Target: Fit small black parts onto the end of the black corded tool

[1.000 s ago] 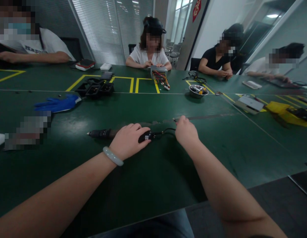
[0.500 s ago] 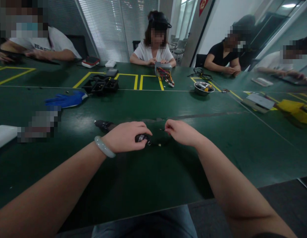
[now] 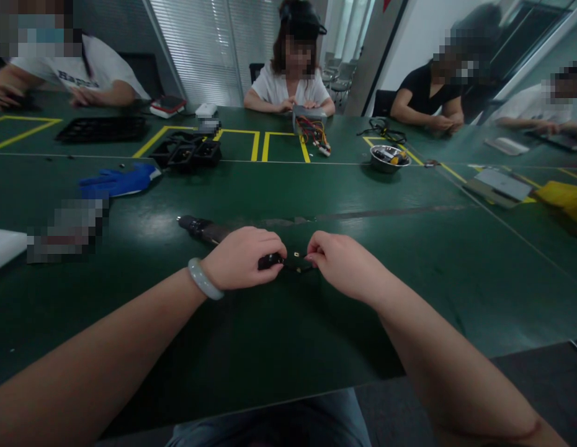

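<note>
Black driver (image 3: 202,229): centre of frame, tip pointing left, on green tabletop (image 3: 270,329).
Left hand (image 3: 244,257): fingers wrapped round driver's rear end.
Right hand (image 3: 339,264): fingers pinched on thin dark cord (image 3: 298,269) just right of driver; exact grip unclear.
Blue glove (image 3: 118,180): left of frame.
Metal bowl (image 3: 388,166): upper right.

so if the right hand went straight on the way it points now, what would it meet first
Most likely the left hand, closed around the black tool. The small shiny piece just ahead of the right hand seems to be in its fingers, so would lead; depth is hard to judge.
</note>
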`<control>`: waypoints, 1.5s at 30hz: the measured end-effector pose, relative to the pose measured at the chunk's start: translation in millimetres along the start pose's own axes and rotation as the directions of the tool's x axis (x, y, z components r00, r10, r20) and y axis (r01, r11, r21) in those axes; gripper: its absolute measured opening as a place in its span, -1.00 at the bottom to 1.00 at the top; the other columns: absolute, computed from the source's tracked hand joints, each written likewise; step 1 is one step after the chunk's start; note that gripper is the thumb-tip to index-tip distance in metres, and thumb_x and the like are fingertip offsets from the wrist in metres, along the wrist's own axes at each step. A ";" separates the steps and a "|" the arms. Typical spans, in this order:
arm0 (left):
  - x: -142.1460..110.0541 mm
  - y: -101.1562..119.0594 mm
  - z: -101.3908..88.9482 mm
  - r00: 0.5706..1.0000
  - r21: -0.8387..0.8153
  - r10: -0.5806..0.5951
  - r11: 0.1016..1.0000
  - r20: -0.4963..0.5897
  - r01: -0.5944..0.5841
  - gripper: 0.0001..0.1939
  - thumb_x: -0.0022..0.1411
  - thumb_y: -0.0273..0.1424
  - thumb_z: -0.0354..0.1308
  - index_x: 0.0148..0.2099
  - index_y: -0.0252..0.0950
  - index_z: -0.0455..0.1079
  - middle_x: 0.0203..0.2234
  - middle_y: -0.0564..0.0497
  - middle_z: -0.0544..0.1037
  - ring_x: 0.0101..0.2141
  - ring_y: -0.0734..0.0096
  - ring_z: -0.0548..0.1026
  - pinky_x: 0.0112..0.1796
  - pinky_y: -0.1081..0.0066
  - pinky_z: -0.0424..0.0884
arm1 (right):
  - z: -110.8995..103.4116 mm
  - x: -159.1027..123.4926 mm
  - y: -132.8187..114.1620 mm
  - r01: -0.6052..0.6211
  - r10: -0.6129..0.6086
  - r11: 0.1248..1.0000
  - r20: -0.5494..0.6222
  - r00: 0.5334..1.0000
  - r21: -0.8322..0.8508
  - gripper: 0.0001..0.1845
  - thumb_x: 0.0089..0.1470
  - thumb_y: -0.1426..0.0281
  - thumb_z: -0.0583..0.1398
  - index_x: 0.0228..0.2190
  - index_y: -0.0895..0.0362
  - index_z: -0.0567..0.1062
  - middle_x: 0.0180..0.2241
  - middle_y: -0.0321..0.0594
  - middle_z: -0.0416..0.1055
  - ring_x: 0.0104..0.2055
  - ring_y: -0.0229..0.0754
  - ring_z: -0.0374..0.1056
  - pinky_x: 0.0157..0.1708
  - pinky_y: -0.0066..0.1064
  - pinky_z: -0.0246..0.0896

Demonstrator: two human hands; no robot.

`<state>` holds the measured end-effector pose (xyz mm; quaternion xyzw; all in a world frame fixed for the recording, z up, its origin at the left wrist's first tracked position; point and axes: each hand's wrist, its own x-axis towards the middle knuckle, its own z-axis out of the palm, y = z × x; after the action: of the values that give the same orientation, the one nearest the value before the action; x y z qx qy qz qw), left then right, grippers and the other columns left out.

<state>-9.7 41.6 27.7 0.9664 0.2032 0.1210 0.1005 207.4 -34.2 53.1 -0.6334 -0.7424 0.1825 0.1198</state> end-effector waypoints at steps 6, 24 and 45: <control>-0.5 -0.1 -0.8 0.999 -0.014 -0.045 0.999 -0.002 0.045 -0.76 0.19 -0.22 0.09 -0.15 -0.22 0.40 -0.31 0.01 0.51 -0.27 0.31 0.45 -0.16 0.29 0.30 | 7.6 4.9 3.6 -0.009 0.009 1.000 -0.028 1.000 -0.015 -0.92 0.17 0.38 0.13 -0.35 0.10 0.43 -0.37 -0.27 0.43 -0.35 -0.24 0.29 -0.39 -0.43 0.04; 0.5 0.6 -2.5 0.996 -0.112 -0.091 0.989 0.020 0.093 -0.80 0.17 -0.23 0.12 -0.19 -0.16 0.47 -0.29 0.09 0.57 -0.25 0.37 0.49 -0.09 0.32 0.30 | 2.6 5.7 0.8 0.182 -0.187 0.972 -0.016 0.982 -0.148 -0.91 0.20 0.42 0.09 -0.31 0.12 0.40 -0.33 -0.25 0.41 -0.32 -0.25 0.30 -0.36 -0.43 0.04; 2.2 -4.7 -8.6 0.983 -0.226 -0.110 0.964 0.144 0.141 -0.78 0.19 -0.26 0.15 -0.11 -0.13 0.47 -0.20 0.12 0.57 -0.18 0.41 0.50 -0.11 0.43 0.32 | 7.8 3.0 -10.7 0.276 -0.275 0.926 0.043 0.961 -0.259 -0.89 0.23 0.41 0.05 -0.23 0.14 0.36 -0.30 -0.19 0.42 -0.28 -0.18 0.33 -0.33 -0.40 0.04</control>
<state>-11.9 48.1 35.2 0.9387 0.2415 0.0742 0.2348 194.1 -33.6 50.4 -0.5326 -0.8419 0.0660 0.0570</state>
